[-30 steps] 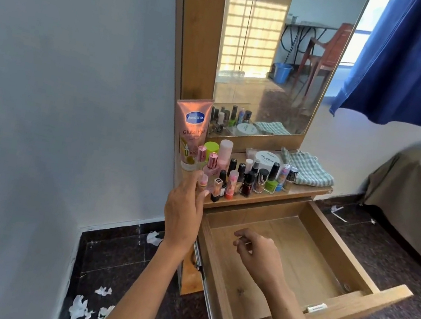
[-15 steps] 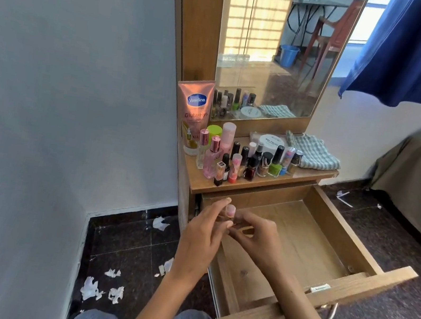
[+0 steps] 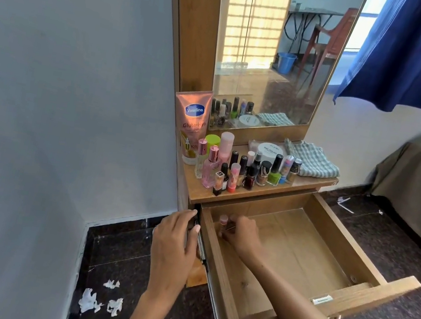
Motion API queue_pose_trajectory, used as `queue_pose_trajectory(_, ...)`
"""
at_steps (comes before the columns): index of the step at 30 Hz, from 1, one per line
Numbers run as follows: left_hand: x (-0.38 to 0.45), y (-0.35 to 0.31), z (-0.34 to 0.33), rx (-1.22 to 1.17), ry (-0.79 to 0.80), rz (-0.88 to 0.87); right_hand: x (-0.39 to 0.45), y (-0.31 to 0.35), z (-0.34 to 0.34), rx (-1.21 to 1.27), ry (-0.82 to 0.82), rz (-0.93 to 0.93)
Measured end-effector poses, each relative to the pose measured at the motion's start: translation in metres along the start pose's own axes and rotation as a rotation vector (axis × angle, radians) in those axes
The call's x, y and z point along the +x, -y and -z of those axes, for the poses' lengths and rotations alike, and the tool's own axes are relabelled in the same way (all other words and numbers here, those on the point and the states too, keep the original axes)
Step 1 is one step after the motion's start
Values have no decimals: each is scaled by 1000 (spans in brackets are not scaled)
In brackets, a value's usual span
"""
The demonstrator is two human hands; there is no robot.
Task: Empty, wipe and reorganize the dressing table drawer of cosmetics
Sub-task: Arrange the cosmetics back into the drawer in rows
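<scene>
Wooden dressing table stands against a pale wall, its shelf crowded with cosmetics and a folded checked cloth. Below it the drawer is pulled out. Inside, at the back left corner, the right hand curls round what looks like a small pink-capped bottle, blurred. Beside the drawer's left wall, the left hand hovers with relaxed fingers, holding nothing.
</scene>
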State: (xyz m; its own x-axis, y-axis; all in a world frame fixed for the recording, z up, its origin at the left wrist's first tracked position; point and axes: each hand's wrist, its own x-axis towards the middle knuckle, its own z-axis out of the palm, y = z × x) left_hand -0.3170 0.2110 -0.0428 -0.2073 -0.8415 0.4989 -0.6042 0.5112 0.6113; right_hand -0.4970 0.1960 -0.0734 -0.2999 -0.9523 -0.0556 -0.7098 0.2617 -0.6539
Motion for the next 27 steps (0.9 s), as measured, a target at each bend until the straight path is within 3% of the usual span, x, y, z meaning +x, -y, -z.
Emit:
queue_pose_trajectory(8, 22, -12, -2, 65, -42, -54, 5, 1, -5, -67, 9, 74)
queue_pose_trajectory(13, 49, -25, -7, 189, -88, -136, -1, -1, 13, -144, -140, 49)
queue_pose_trajectory(21, 81, -34, -16, 342, -119, -207, -8, 4, 23, -45, -286, 144)
queue_pose_trajectory(27, 86, -33, -22, 289, -104, -197, -6, 4, 26, 4, -341, 198)
